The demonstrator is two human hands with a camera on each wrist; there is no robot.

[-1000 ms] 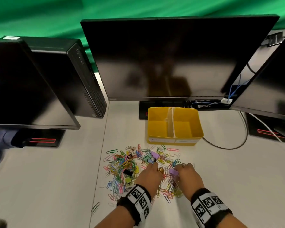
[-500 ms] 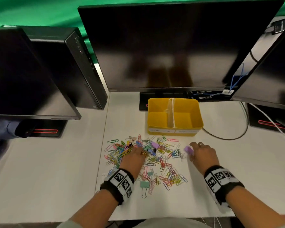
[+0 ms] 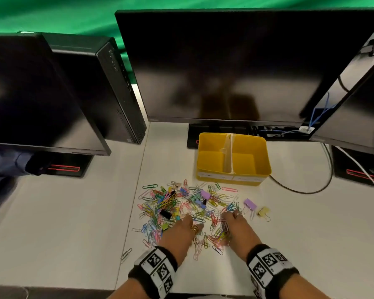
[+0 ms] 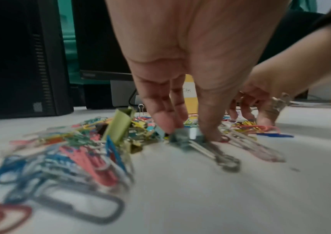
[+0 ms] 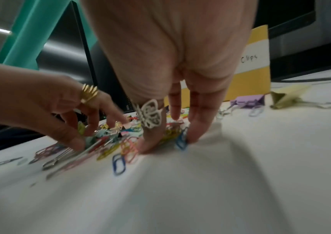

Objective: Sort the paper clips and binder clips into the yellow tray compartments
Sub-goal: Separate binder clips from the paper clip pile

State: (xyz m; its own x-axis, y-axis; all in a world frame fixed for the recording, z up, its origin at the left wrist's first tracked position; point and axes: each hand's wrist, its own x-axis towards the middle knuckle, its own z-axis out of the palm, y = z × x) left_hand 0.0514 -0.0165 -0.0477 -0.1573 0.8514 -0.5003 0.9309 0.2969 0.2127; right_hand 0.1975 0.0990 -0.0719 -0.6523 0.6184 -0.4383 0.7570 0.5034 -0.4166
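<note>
The yellow tray [image 3: 267,160] stands behind a heap of coloured paper clips [image 3: 160,209] mixed with binder clips; both its compartments look empty. My left hand [image 3: 192,221] is at the heap's near edge. In the left wrist view my left hand [image 4: 188,133] pinches a grey-teal binder clip [image 4: 182,136] against the table. My right hand [image 3: 231,214] is on the heap's right side. In the right wrist view my right hand [image 5: 168,142] presses its fingertips [image 5: 197,134] down among paper clips, a blue paper clip [image 5: 180,142] beside the thumb. A purple binder clip [image 3: 249,204] and a pale yellow binder clip [image 3: 263,211] lie apart on the right.
A large monitor [image 3: 235,65] stands just behind the tray, with another monitor [image 3: 30,93] and a black computer case [image 3: 115,87] on the left. A third screen [image 3: 358,117] and a black cable [image 3: 300,190] are on the right. A lone paper clip [image 3: 126,254] lies near the left.
My right hand let go of the purple binder clip at the right and came back to the heap. My left hand moved toward the heap's near edge and took hold of a binder clip.
</note>
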